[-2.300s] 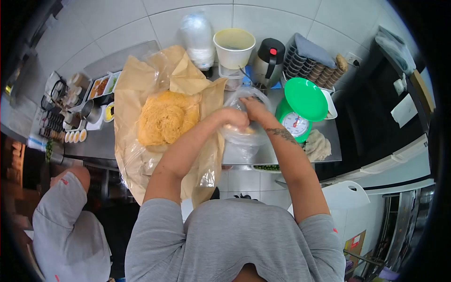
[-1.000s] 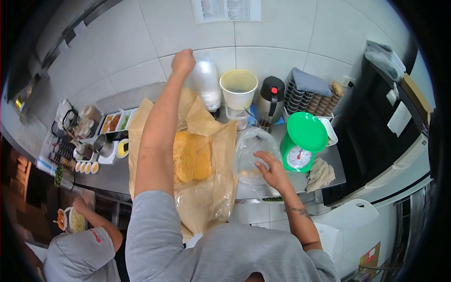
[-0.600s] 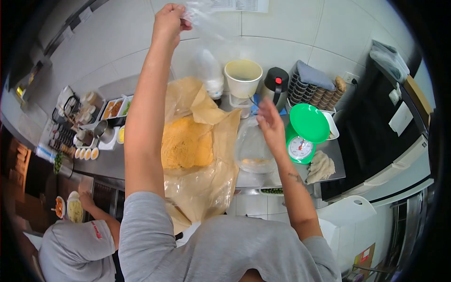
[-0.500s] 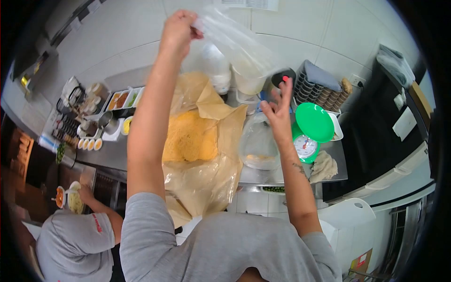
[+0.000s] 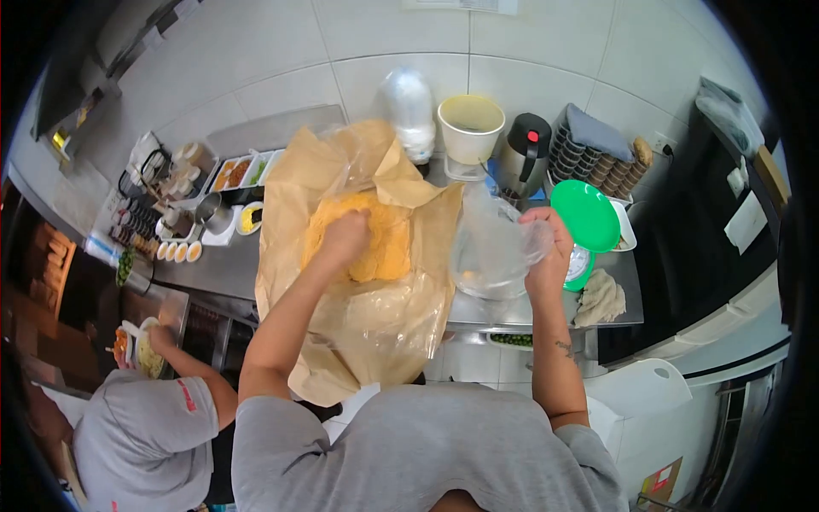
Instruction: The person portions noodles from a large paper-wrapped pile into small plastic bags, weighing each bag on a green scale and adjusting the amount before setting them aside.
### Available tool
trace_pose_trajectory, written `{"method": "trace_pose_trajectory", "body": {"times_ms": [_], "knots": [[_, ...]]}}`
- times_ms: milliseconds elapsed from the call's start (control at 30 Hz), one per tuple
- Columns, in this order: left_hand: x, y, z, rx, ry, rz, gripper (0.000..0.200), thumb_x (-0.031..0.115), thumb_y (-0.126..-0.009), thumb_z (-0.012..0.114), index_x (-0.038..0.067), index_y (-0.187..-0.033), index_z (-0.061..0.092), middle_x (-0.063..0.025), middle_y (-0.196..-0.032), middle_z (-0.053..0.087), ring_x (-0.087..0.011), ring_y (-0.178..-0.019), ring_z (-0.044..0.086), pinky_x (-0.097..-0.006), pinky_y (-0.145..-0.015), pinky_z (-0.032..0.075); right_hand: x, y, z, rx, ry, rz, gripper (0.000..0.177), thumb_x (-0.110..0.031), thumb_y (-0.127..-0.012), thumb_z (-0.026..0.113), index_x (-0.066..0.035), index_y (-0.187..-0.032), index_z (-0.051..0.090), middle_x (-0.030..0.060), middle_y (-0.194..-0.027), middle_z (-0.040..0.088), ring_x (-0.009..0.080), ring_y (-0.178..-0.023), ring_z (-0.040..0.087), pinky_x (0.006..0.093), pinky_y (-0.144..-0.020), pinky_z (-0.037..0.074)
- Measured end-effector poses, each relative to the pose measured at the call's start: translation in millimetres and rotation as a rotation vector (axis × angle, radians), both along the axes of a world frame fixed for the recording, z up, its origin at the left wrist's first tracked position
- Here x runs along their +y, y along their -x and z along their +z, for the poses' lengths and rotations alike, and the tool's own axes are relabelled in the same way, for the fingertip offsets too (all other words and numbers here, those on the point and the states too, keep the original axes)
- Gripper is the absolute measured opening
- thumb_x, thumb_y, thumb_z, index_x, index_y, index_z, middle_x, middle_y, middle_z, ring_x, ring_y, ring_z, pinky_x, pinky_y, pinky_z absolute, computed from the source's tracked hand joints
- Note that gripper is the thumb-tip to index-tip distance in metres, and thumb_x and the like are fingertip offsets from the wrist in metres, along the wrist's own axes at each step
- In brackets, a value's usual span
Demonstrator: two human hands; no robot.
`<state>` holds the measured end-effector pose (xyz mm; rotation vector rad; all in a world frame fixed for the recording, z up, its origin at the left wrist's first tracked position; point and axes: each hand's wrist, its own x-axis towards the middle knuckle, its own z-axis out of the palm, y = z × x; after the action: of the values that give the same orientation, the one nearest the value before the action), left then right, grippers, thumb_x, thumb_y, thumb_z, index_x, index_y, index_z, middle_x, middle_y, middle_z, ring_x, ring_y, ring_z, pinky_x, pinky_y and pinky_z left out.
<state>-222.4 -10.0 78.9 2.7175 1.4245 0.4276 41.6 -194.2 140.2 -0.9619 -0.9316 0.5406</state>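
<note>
1. Head view: left hand [image 5: 345,235] is down on the noodle pile [image 5: 384,247], fingers curled into the yellow strands, back of the hand up.
2. Noodle pile sits in an opened brown paper wrap [image 5: 367,324] with a clear liner, mid surface [image 5: 213,264]. The wrap hangs over the near edge.
3. Right hand [image 5: 550,247] pinches the rim of a clear bag [image 5: 499,243], fingers closed on the film, and holds it up just above the surface, right of the wrap.
4. The bag's mouth looks open towards the wrap. Can't tell what's inside it.
5. Green scale [image 5: 584,218] is just behind the right hand, near the right edge. A cloth [image 5: 601,299] lies at the near right corner.
6. Along the far edge: cream bucket [image 5: 471,128], thermos [image 5: 522,158], stacked cups [image 5: 610,166].
7. Condiment trays [image 5: 243,171] sit towards the far left corner.
8. Another person [image 5: 136,427] stands lower left, apart from the surface, a hand at a bowl [image 5: 145,346].
</note>
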Motion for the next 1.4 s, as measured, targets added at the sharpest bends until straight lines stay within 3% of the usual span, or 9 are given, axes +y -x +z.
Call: {"method": "trace_pose_trajectory", "body": {"times_ms": [133,400,533,633,733,867,1100,1233,1400], "knots": [[-4.6,6.6,103.9,-0.065,0.036,-0.029,0.019,0.012,-0.081,0.05,0.001,-0.094,0.059,-0.0193,-0.089,0.062,-0.0377,-0.087,0.058,-0.0446,-0.076,0.045,-10.4,2.7,0.1,-0.047,0.088,0.025,0.014,-0.009,-0.082,0.043,-0.004,-0.077,0.055,-0.0032,-0.073,0.05,0.0039,-0.066,0.043,0.0173,-0.059,0.033],[-6.7,26.1,184.0,-0.381,0.008,-0.136,0.017,0.012,-0.081,0.056,0.0,-0.092,0.061,-0.0126,-0.087,0.055,-0.026,-0.075,0.054,-0.0336,-0.072,0.043,-19.4,7.7,-0.1,-0.087,0.092,0.092,0.011,-0.007,-0.084,0.043,-0.004,-0.083,0.054,-0.0024,-0.073,0.049,0.0038,-0.066,0.043,0.0174,-0.058,0.033],[-6.6,24.2,171.4,-0.568,0.222,-0.118,0.014,0.009,-0.081,0.057,0.001,-0.091,0.061,-0.0126,-0.083,0.056,-0.0239,-0.075,0.055,-0.0337,-0.07,0.043,-19.9,11.0,-6.2,-0.083,0.129,0.077,0.009,-0.004,-0.086,0.045,-0.003,-0.092,0.052,-0.0027,-0.073,0.049,0.0026,-0.064,0.041,0.0166,-0.056,0.032],[9.0,32.5,148.4,-0.442,-0.202,-0.057,0.013,0.006,-0.082,0.055,-0.001,-0.092,0.059,-0.0076,-0.083,0.056,-0.0167,-0.065,0.054,-0.0289,-0.063,0.043,-28.6,11.2,3.5,-0.187,0.233,0.045,0.01,-0.004,-0.086,0.047,-0.002,-0.095,0.051,-0.003,-0.074,0.048,0.0021,-0.062,0.039,0.0166,-0.054,0.031],[19.9,30.1,79.4,-0.427,-0.111,-0.043,0.023,0.012,-0.081,0.059,0.001,-0.101,0.056,-0.0104,-0.085,0.056,-0.0209,-0.07,0.057,-0.0317,-0.064,0.045,-32.9,14.7,7.9,-0.198,0.252,0.025,0.011,-0.004,-0.087,0.048,-0.003,-0.097,0.052,-0.0032,-0.073,0.047,0.0026,-0.06,0.038,0.0178,-0.053,0.031],[-36.3,6.2,-7.0,0.159,-0.135,0.066,0.044,0.014,-0.075,0.062,0.002,-0.115,0.048,-0.0196,-0.098,0.057,-0.0373,-0.088,0.057,-0.0421,-0.078,0.046,-22.4,12.7,-2.0,-0.339,0.196,-0.028,0.013,-0.004,-0.087,0.047,-0.003,-0.098,0.053,-0.0024,-0.069,0.046,0.0054,-0.06,0.039,0.0211,-0.053,0.033],[2.6,17.1,71.4,-0.235,-0.007,0.042,0.032,0.004,-0.075,0.05,-0.001,-0.106,0.055,-0.0211,-0.099,0.06,-0.0359,-0.097,0.055,-0.0422,-0.084,0.044,-23.0,15.0,4.5,-0.322,0.323,-0.018,0.015,-0.007,-0.087,0.047,-0.006,-0.098,0.055,-0.0055,-0.072,0.047,0.0028,-0.062,0.039,0.0184,-0.051,0.033],[10.9,25.5,109.1,-0.372,-0.049,-0.029,0.036,0.005,-0.075,0.047,0.002,-0.111,0.053,-0.0224,-0.097,0.059,-0.0356,-0.095,0.056,-0.0373,-0.08,0.044,4.8,19.3,-6.0,-0.349,0.473,0.396,0.018,-0.01,-0.085,0.05,-0.006,-0.101,0.058,-0.0041,-0.075,0.053,0.0045,-0.066,0.046,0.0201,-0.051,0.037],[10.1,16.0,49.6,0.002,0.096,-0.089,0.036,0.006,-0.07,0.053,0.003,-0.106,0.057,-0.0235,-0.099,0.059,-0.0357,-0.098,0.056,-0.0402,-0.088,0.042,116.8,55.2,-72.4,-0.672,0.266,0.679,0.042,-0.01,-0.081,0.053,-0.004,-0.122,0.049,0.0092,-0.097,0.064,0.0218,-0.085,0.06,0.0359,-0.063,0.048]]}}
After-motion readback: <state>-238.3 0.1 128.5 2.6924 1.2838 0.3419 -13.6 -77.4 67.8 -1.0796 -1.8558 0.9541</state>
